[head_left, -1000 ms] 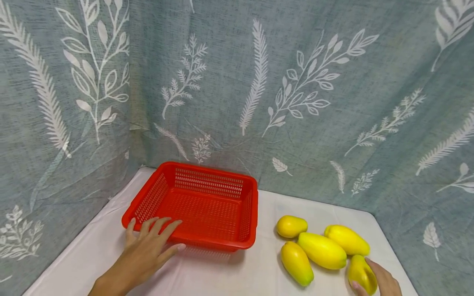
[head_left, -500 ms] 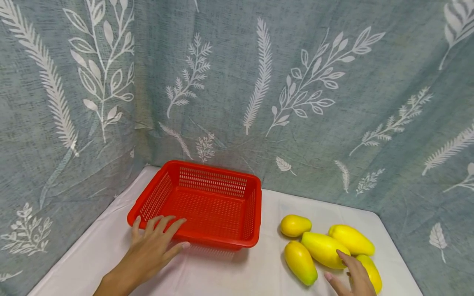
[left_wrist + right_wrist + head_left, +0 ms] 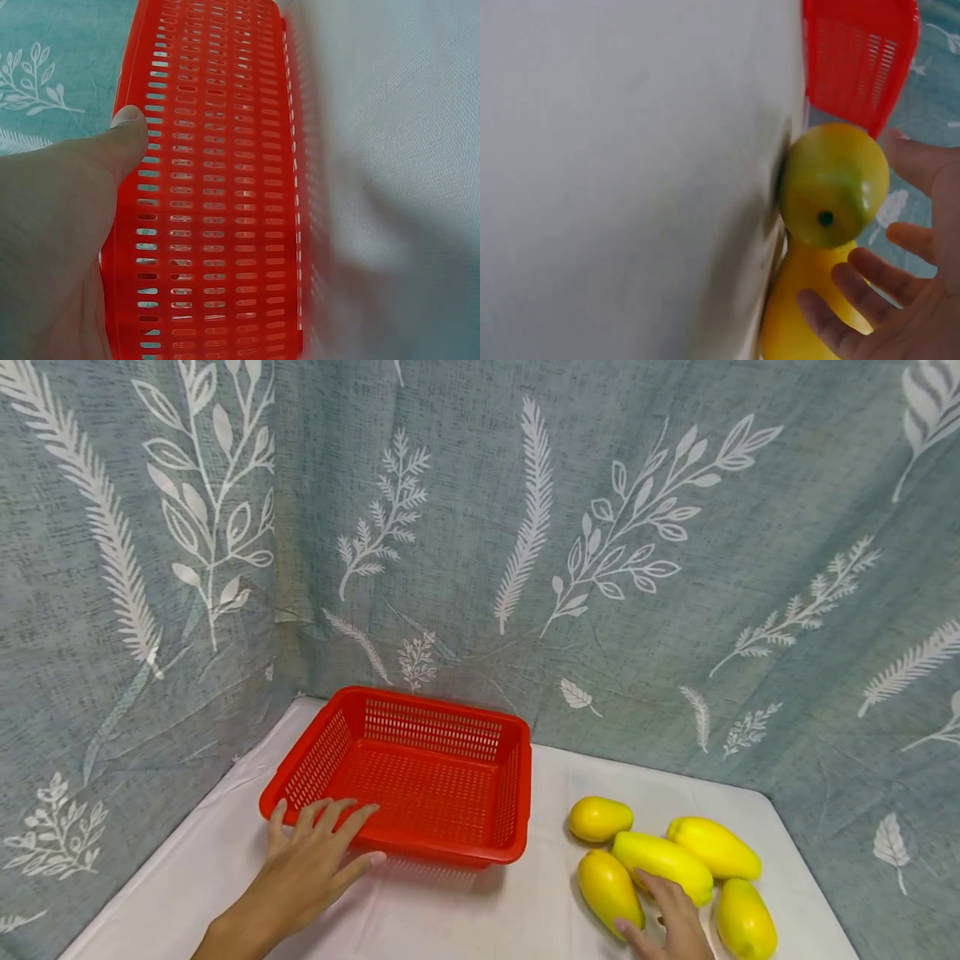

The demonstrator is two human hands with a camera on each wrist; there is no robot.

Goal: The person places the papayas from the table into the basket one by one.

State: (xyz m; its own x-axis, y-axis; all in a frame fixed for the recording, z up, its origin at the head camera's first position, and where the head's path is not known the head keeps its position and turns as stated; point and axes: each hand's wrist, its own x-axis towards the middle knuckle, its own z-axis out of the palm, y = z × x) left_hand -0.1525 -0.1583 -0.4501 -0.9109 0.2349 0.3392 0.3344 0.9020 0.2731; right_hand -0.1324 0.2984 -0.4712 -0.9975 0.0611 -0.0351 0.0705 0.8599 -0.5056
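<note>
My left hand (image 3: 303,864) holds the near rim of a red plastic basket (image 3: 480,853), its fingers over the rim and its thumb on the outer slotted wall (image 3: 214,180) in the left wrist view. At the lower right, my right hand (image 3: 671,918) hovers with spread fingers around a yellow, mango-like fruit (image 3: 606,885) with a green tip. In the right wrist view that greenish end (image 3: 832,184) faces the camera, between thumb and fingers. Close behind lies a longer yellow fruit (image 3: 660,860), partly covered by the right hand.
A small yellow fruit (image 3: 600,818) lies toward the back, with two more, a long one (image 3: 716,847) and a shorter one (image 3: 746,918), on the right. Everything stands on a white tablecloth (image 3: 540,827). A leaf-patterned curtain (image 3: 465,527) closes off the back and sides.
The right hand has moved left, from the rightmost fruit past the long one to the front left fruit. The left hand stays at the basket rim.
</note>
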